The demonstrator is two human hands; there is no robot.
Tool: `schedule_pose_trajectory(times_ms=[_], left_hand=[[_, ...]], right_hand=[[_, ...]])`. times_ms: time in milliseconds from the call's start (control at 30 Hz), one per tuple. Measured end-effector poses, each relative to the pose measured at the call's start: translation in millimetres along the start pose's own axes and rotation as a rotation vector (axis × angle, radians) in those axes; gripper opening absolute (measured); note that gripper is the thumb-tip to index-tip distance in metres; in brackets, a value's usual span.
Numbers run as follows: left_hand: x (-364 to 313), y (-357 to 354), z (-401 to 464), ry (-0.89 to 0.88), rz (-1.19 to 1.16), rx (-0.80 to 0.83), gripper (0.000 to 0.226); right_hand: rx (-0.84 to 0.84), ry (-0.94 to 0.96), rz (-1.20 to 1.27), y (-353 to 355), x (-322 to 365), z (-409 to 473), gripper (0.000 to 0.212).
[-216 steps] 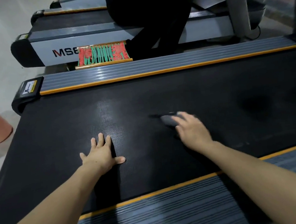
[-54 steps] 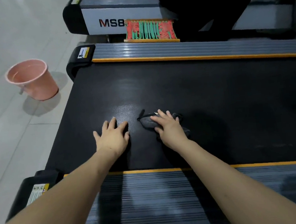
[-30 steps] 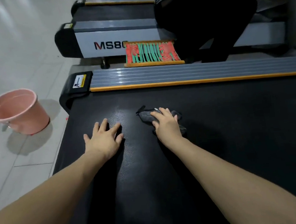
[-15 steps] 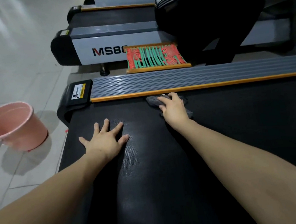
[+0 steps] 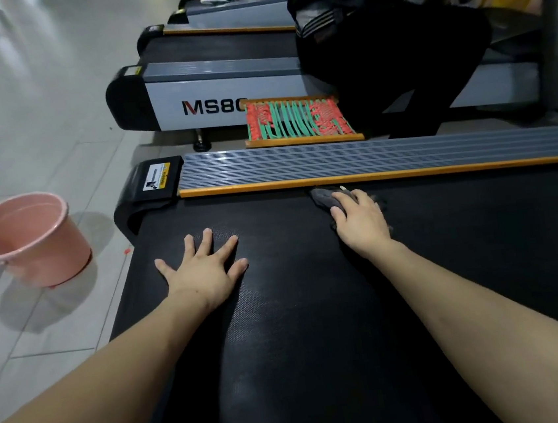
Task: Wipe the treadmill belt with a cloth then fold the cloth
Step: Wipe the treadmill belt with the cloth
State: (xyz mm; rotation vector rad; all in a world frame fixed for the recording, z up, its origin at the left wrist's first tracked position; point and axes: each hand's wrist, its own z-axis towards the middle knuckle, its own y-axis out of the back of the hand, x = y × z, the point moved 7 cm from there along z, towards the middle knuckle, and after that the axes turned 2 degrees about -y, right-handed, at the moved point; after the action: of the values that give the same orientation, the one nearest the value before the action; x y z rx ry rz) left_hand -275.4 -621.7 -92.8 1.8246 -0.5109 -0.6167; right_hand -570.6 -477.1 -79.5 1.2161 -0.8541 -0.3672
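The right hand (image 5: pixel 361 225) is pressing on the cloth (image 5: pixel 324 197), its grip curling over the dark bundle at the belt's (image 5: pixel 315 310) far edge, just short of the orange-trimmed rail (image 5: pixel 368 160). To its left, the left hand (image 5: pixel 204 270) is lying flat on the belt, fingers spread, grasping nothing. Farther left, a pink bucket (image 5: pixel 29 241) is standing on the floor.

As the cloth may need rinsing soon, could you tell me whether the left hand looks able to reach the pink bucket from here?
Probably not without shifting: the left hand rests flat on the treadmill belt, while the pink bucket stands on the floor beyond the belt's end, though nothing blocks the way.
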Motion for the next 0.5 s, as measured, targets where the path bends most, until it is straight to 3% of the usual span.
schedule_pose_trajectory(times_ms=[133,367,500], left_hand=[[20.5,6.0,-10.7,-0.038,-0.046,-0.155,0.058],[50.1,-3.6,-17.5,-0.035,0.030,-0.305,0.069],[51.1,-1.5,-18.6,-0.057,0.014,-0.328,0.068]], right_hand=[[-0.046,0.116,-0.035,-13.9,37.4,0.9,0.041],[0.056,0.340,-0.024,-88.5,204.6,-12.9,0.038],[0.103,0.437,0.080,-77.6,184.4,-9.9,0.035]])
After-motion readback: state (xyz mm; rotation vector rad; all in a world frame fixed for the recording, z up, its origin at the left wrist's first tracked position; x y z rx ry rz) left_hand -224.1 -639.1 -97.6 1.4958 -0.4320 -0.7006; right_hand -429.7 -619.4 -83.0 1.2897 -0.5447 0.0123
